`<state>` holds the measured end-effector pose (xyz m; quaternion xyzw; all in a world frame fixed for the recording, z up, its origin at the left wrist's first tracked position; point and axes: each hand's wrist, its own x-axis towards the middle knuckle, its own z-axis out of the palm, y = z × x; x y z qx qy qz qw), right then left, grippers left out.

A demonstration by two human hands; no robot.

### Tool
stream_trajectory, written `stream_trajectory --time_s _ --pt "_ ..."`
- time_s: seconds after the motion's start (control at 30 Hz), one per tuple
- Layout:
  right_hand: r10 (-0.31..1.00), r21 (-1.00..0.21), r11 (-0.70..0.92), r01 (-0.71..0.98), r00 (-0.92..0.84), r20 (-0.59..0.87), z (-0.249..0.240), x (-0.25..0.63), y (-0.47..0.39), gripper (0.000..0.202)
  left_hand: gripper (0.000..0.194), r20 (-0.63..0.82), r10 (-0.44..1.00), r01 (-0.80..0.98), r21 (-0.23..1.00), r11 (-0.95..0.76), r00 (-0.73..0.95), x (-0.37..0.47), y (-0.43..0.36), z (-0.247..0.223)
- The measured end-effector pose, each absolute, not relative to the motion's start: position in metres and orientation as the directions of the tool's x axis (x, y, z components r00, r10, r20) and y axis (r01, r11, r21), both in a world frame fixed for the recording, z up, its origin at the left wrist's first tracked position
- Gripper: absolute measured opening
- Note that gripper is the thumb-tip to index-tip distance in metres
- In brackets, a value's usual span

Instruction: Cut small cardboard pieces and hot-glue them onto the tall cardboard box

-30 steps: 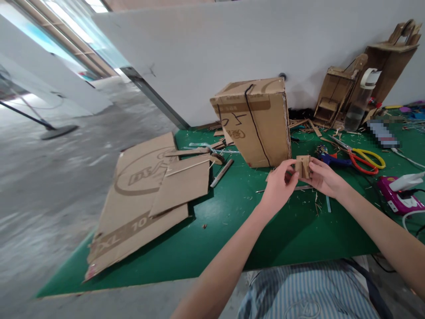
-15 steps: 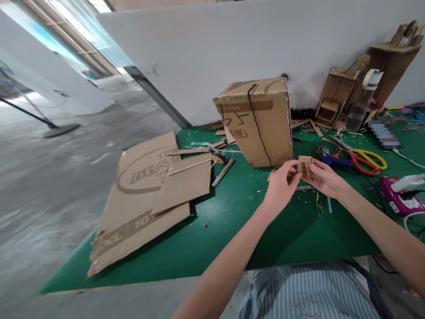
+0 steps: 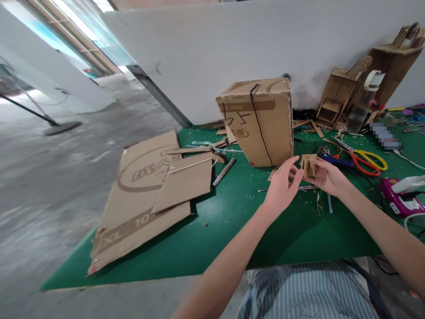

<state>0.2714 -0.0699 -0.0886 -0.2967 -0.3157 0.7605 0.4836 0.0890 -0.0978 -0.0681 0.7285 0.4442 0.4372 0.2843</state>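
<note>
A small folded cardboard piece (image 3: 309, 165), like a little open box with a hollow facing me, is held above the green table. My right hand (image 3: 328, 178) grips it from the right, with fingers behind and below. At its left side is my left hand (image 3: 281, 185), thumb and forefinger parted; whether the thumb tip touches the cardboard I cannot tell. Just behind my hands stands a tall cardboard box (image 3: 265, 124) with a black cord down its front. Beneath them a thin metal tool (image 3: 307, 188) lies on the table, partly hidden by the hands.
Flat cardboard sheets (image 3: 139, 177) lie at the left, with a cardboard strip (image 3: 224, 172) beside them. To the right are scissors (image 3: 368, 161), blue-handled pliers (image 3: 335, 160), a purple power strip (image 3: 398, 199) and a phone (image 3: 385, 135). A water bottle (image 3: 361, 104) stands by cardboard models (image 3: 338, 95).
The cardboard piece has turned so its hollow faces me and shifted slightly right in my right hand. My left fingers have parted from their pinch on it.
</note>
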Motion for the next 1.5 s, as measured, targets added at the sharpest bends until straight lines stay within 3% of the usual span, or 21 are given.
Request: stream_trajectory --time_s 0.13,0.23,0.73,0.83,0.97,1.03,1.17,1.27,1.4,1.5 --pt "0.921 -0.752 -0.347 -0.561 -0.356 -0.159 -0.089 0.274 -0.068 0.026 0.030 0.352 0.925 0.376 0.846 -0.379 0.142 0.086 -0.094 -0.070" --pt "0.926 -0.780 -0.334 -0.530 -0.339 -0.166 -0.093 0.270 -0.067 0.018 0.023 0.286 0.951 0.361 0.880 -0.308 0.114 0.087 -0.090 -0.074" --pt "0.941 -0.840 -0.273 -0.469 -0.311 -0.132 -0.096 0.262 -0.074 0.017 0.011 0.199 0.966 0.362 0.899 -0.247 0.164 0.089 -0.082 -0.080" --pt "0.947 -0.913 -0.196 -0.358 -0.312 -0.081 -0.095 0.260 -0.076 0.029 0.011 0.170 0.975 0.321 0.924 -0.208 0.142 0.087 -0.079 -0.081" --pt "0.964 -0.984 0.175 0.018 -0.206 0.167 -0.096 0.259 -0.083 0.066 0.012 0.151 0.982 0.291 0.940 -0.179 0.113 0.085 -0.078 -0.080" --pt "0.921 -0.879 0.389 0.276 -0.140 0.364 -0.095 0.259 -0.087 0.068 0.013 0.148 0.985 0.299 0.939 -0.169 0.093 0.084 -0.078 -0.080" --pt "0.773 -0.580 0.593 0.558 -0.194 0.604 -0.089 0.258 -0.094 0.032 0.012 0.150 0.985 0.302 0.938 -0.168 0.083 0.084 -0.077 -0.081" --pt "0.757 -0.501 0.583 0.640 -0.202 0.622 -0.087 0.254 -0.096 0.014 0.011 0.177 0.981 0.339 0.921 -0.194 0.080 0.085 -0.077 -0.082" --pt "0.755 -0.394 0.524 0.756 -0.198 0.625 -0.089 0.250 -0.097 0.018 0.006 0.196 0.976 0.355 0.910 -0.216 0.090 0.086 -0.078 -0.082" --pt "0.768 -0.380 0.487 0.786 -0.179 0.615 -0.091 0.249 -0.096 0.017 0.006 0.200 0.973 0.323 0.919 -0.226 0.112 0.086 -0.078 -0.082"
